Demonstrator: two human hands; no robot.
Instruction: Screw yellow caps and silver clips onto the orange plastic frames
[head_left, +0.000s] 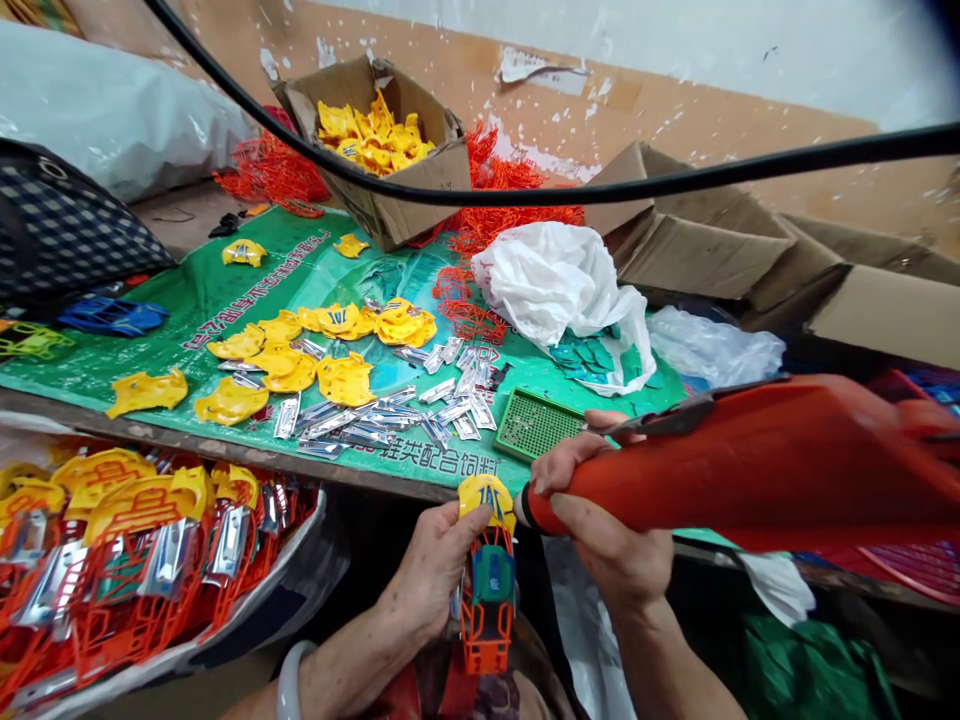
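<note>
My left hand (433,560) grips a toy car body (493,580) made of a yellow front piece, a green middle and an orange-red frame. The thumb presses on the yellow piece. My right hand (611,540) is wrapped around a large red power tool, seemingly an electric screwdriver (697,460). Its dark tip points left, close beside the yellow piece; whether they touch I cannot tell. Just beyond the hands lies a green perforated tray (541,424). Silver plates (390,415) and yellow car pieces (285,367) are spread over the table to the left.
A sack of similar assemblies (150,540) stands at the lower left. A cardboard box (405,200) holds yellow pieces, with red frames (502,190) heaped beside it. A white plastic bag (551,275) rests on the green-covered table (172,330). A black cable (517,193) arcs across the view.
</note>
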